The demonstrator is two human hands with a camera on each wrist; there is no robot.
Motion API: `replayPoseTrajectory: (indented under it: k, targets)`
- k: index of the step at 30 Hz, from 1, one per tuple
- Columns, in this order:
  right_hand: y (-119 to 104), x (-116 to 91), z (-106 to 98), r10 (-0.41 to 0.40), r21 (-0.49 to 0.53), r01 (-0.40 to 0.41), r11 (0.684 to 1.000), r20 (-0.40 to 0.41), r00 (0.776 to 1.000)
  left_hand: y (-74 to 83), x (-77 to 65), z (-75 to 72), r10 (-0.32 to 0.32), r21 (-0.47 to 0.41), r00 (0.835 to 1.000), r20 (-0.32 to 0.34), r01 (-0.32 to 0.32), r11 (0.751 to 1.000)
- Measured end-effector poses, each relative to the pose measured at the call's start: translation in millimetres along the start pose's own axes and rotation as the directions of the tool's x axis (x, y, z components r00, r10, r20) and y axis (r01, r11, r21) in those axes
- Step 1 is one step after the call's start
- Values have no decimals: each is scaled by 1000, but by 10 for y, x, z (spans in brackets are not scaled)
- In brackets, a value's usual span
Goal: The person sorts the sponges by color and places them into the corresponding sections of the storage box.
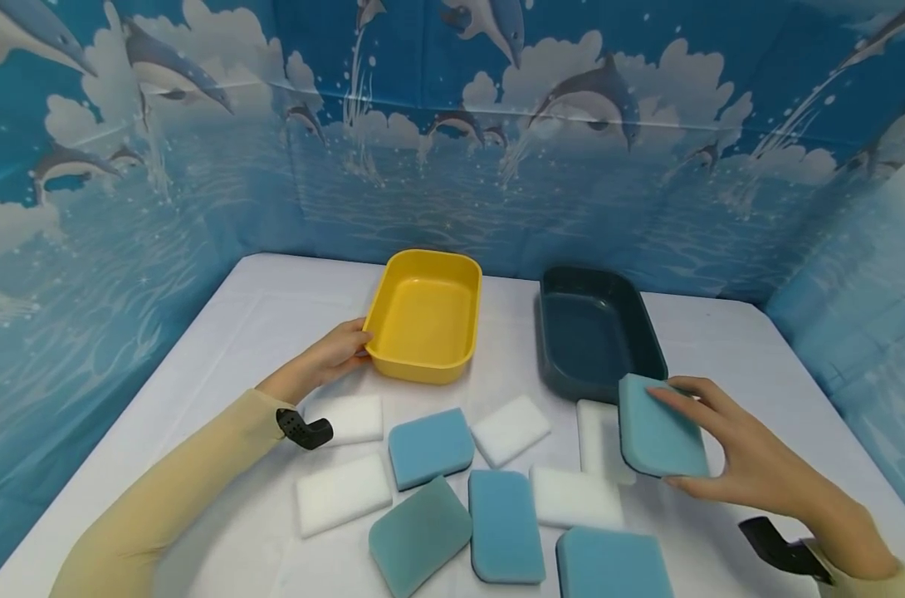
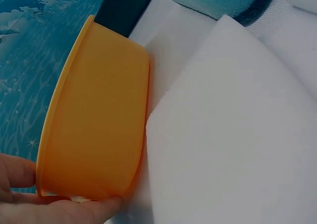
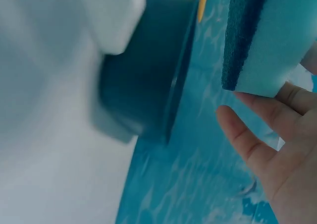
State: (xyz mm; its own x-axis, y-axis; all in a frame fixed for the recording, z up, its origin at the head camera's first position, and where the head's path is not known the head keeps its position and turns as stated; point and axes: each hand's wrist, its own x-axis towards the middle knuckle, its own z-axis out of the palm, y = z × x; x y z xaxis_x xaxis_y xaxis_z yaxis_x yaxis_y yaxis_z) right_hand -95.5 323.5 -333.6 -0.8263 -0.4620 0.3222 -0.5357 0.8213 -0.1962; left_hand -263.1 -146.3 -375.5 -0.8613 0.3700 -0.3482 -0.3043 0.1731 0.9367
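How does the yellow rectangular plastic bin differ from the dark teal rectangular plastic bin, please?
The yellow bin is bright, while the dark teal bin is deeper in colour. The left hand grips the yellow bin, whereas no hand grips the dark teal bin. The yellow bin stands to the left, the dark teal bin to the right. Both are open-topped with rounded corners and appear empty.
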Motion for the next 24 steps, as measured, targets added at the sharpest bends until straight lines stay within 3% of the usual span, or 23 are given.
replayPoseTrajectory:
  k: [5, 10, 15, 24]
  targets:
    - [-19, 259, 40, -60, -6, 60, 998, -6, 998, -16, -16, 15, 2, 9, 1000, -1, -2, 1000]
    - [-11, 530, 154, -117, 46, 115, 992, 38, 992, -51, -21, 27, -1, 24, 1000, -12, 1, 1000]
    - [-39, 805, 259, -155, 84, 148, 985, 77, 985, -83, -7, 26, -1, 28, 1000, -19, 2, 1000]
    - [-108, 1160, 293, -183, 145, 171, 974, 72, 980, -38, -18, 23, 22, 19, 1000, -5, -22, 1000]
